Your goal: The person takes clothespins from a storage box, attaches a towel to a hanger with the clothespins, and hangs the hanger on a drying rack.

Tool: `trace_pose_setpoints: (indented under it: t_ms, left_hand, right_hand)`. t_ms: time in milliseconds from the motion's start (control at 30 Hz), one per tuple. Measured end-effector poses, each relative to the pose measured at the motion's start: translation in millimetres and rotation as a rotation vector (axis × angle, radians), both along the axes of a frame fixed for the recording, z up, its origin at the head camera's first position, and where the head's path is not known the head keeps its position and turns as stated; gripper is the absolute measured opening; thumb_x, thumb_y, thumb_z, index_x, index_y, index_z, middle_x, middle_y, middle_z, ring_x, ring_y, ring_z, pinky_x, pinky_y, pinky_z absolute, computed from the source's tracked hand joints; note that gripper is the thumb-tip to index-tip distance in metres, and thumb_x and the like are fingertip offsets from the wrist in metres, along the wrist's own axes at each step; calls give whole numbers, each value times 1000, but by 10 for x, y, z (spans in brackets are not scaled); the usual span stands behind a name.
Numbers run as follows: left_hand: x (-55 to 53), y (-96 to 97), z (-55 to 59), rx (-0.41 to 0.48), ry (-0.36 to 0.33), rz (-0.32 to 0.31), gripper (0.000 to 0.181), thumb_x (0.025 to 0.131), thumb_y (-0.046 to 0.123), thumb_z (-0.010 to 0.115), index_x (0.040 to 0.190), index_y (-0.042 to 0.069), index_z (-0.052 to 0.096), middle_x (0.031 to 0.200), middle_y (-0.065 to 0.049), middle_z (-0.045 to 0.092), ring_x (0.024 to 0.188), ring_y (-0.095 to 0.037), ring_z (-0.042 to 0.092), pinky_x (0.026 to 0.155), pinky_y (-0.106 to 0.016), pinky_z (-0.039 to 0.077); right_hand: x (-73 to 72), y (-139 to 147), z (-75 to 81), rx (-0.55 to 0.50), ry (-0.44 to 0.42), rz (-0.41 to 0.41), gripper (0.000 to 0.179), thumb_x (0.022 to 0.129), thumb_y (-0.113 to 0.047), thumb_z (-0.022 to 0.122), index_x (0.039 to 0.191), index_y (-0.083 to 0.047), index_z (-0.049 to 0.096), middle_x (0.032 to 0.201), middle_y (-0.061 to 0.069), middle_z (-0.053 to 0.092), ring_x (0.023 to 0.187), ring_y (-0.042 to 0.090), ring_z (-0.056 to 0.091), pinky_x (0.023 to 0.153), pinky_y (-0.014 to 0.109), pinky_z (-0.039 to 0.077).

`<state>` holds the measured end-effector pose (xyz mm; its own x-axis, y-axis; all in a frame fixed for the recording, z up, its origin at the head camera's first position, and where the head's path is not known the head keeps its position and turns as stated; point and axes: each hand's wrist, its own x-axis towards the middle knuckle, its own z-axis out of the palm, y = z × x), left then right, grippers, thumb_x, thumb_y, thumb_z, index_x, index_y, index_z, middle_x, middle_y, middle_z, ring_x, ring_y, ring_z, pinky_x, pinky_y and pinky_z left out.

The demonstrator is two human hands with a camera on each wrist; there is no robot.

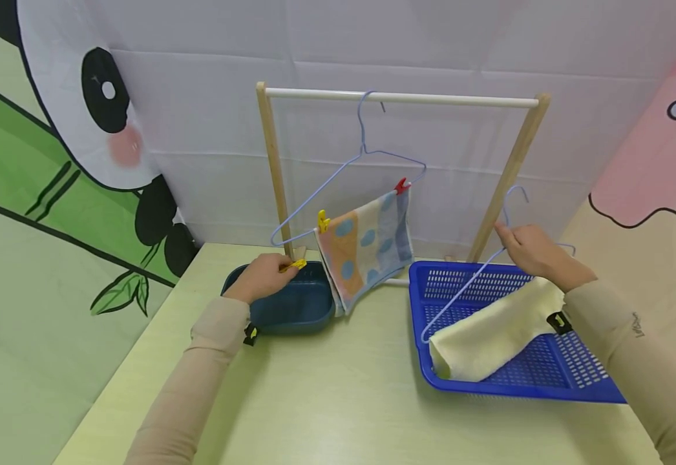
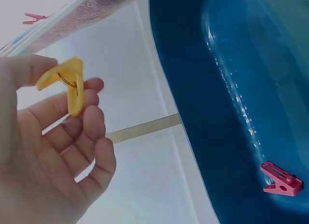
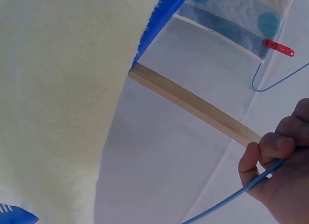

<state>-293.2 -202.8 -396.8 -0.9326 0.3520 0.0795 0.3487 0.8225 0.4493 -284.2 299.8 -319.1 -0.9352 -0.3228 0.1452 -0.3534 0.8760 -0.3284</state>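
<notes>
My left hand [image 1: 265, 276] pinches a yellow clothespin [image 2: 72, 84] between thumb and fingers, above a dark blue basin [image 1: 297, 316]. A pink clothespin [image 2: 282, 179] lies in that basin. My right hand [image 1: 538, 255] grips a blue wire hanger [image 1: 466, 290] near its neck, over the blue basket [image 1: 431, 381]. A pale yellow towel [image 1: 495, 332] hangs folded over the hanger's lower part, low in the basket. On the rack, another blue hanger [image 1: 320, 187] carries a patterned towel [image 1: 367, 248], held by a yellow clothespin [image 1: 323, 221] and a red clothespin [image 1: 402, 186].
The rack's white rod [image 1: 460, 99] runs between two wooden posts [image 1: 509, 174] at the back of the table [image 1: 338, 400]. Basin and basket stand left and right in front of it. A printed cloth backdrop [image 1: 210, 116] rises behind.
</notes>
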Motion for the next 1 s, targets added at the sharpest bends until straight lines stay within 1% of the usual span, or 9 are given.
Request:
trace_pose_setpoints:
  t_ms: [33,167,233,367,533,667,800,900,1000]
  left_hand:
    - [10,4,7,12,-5,-7,28,97,26,49,98,5,67,73,-3,56,61,-18,48,58,-33,39]
    - [42,13,7,51,-28,-35,27,97,24,49,105,6,67,87,-4,61,70,-19,52,65,-35,43]
    - [48,8,-4,70,-41,-49,25,96,24,51,103,7,68,89,-5,61,72,-20,52,65,-35,44]
    - [45,-10,-36,107,-75,-69,21,92,27,60,100,9,69,89,-3,62,74,-18,53,65,-33,46]
    - [62,-28,-59,148,-146,-92,24,88,31,67,101,10,69,89,-1,63,75,-16,57,66,-32,49]
    - [81,-5,-72,142,-184,-161,19,88,30,68,98,13,69,86,2,64,74,-16,58,65,-32,48]
    - [118,52,-50,123,-212,-244,13,90,28,64,95,17,69,87,4,65,77,-21,60,65,-33,48]
    - [131,99,-38,125,-224,-305,12,92,28,62,96,18,67,89,1,65,76,-21,59,65,-33,47]
    - [138,151,-25,127,-231,-352,13,94,29,60,98,19,66,89,-6,65,69,-17,55,63,-32,46]
  right_hand:
    - [3,4,6,-2,1,0,72,104,-39,13,100,13,63,112,35,57,109,52,49,93,59,35]
    - [23,4,30,-6,-5,-7,72,104,-39,13,107,16,61,113,35,57,109,51,49,94,59,34]
    - [36,2,46,-11,-14,-15,73,104,-40,13,111,17,59,113,35,56,109,52,49,95,60,33]
    - [59,17,76,-17,-5,-32,75,103,-41,12,109,17,59,112,36,56,108,53,48,95,61,32]
    - [74,47,118,-26,44,-38,74,104,-39,13,105,17,61,108,37,57,106,54,49,94,61,32]
    - [88,52,154,-28,82,-39,72,104,-37,14,102,16,62,107,36,58,104,54,50,92,60,34]
    - [103,60,170,-36,139,-37,70,104,-36,16,97,15,63,103,36,60,100,55,52,89,60,36]
    - [106,66,181,-35,173,-31,70,105,-36,16,94,15,62,101,37,59,98,56,52,87,60,37]
    - [107,66,202,-32,191,-27,69,105,-35,16,91,14,62,99,37,60,97,56,53,85,61,38]
